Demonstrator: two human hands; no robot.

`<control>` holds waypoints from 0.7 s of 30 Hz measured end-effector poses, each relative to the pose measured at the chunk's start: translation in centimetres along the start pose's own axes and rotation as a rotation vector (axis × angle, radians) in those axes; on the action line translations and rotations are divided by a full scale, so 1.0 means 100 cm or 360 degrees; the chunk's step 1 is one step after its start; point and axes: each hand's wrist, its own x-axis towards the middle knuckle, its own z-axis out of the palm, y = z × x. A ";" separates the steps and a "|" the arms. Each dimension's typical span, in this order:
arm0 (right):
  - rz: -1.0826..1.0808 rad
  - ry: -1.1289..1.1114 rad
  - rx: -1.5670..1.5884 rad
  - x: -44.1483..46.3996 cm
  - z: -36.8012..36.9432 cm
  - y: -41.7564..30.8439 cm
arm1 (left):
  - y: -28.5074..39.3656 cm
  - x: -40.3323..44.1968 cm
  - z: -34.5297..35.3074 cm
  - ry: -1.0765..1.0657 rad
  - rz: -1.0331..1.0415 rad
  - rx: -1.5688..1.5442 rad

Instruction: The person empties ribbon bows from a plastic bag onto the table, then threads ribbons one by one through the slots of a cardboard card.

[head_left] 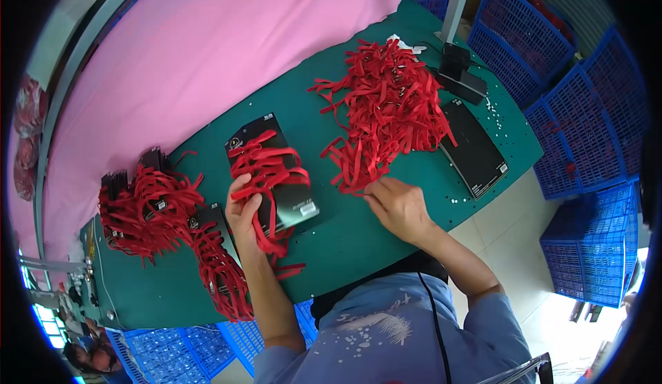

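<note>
My left hand (pixel 245 211) is closed on the left edge of a black backing card (pixel 293 198) with several red ribbon straps across it. The card is tilted, and light glares off its lower end near a white label. Strap ends hang below it, over the green table (pixel 331 246). My right hand (pixel 400 208) has thumb and fingers pinched at the near edge of a big pile of red straps (pixel 393 108). A red strap end meets its fingertips. Under or behind the held card lies another black card (pixel 255 127).
Strapped cards (pixel 148 211) are heaped at the left, with another bunch (pixel 221 274) nearer me. At the right are black cards (pixel 476 149) and a black device (pixel 458 77). Blue crates (pixel 586 122) stand beyond the table; a pink cloth (pixel 207 53) hangs behind.
</note>
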 end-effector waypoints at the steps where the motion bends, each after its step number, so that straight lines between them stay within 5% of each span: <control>1: -0.0007 0.0042 -0.0012 0.004 0.003 -0.004 | -0.003 0.000 0.001 0.0029 -0.0009 0.0049; 8: -0.0202 0.0068 -0.0267 0.021 0.006 0.022 | -0.001 -0.008 0.030 0.0183 0.0061 0.0309; 11: 0.0218 0.0091 0.0300 0.041 -0.033 0.005 | -0.005 -0.010 0.027 0.0182 0.0075 0.0410; 15: 0.0894 -0.0378 0.1395 0.053 -0.082 0.029 | -0.007 -0.010 0.029 0.0217 0.0081 0.0441; 18: 0.0721 -0.0112 -0.0106 0.035 -0.074 0.066 | -0.009 -0.010 0.027 0.0221 0.0083 0.0463; 19: 0.0290 0.0335 -0.0767 0.030 -0.070 0.067 | -0.010 -0.009 0.025 0.0219 0.0087 0.0473; 21: 0.0536 0.0423 -0.0198 0.020 -0.074 0.057 | -0.013 -0.009 0.027 0.0230 0.0094 0.0489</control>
